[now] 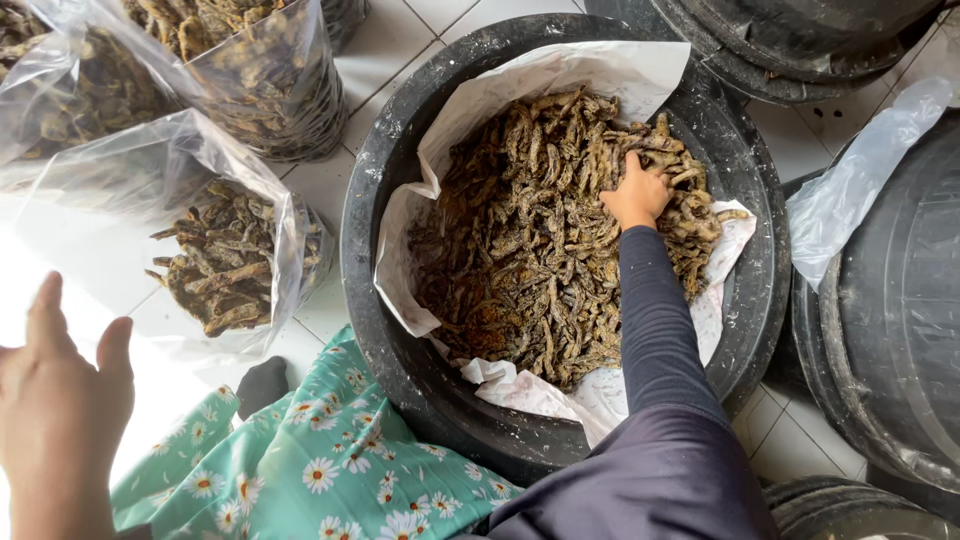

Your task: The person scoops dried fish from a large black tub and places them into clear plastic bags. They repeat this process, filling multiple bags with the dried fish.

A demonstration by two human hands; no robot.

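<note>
White tiled floor (330, 180) bears black tubs (375, 250) and clear bags (260, 90).

Right hand (636, 192) reaches forward, fingers seemingly curled; left hand (62, 395) raised, open.

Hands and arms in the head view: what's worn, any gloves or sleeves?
Both hands are bare, no gloves or visible rings. The right hand comes out of a long, snug dark navy sleeve ending at the wrist. The left hand shows no sleeve up to the frame edge.
</note>
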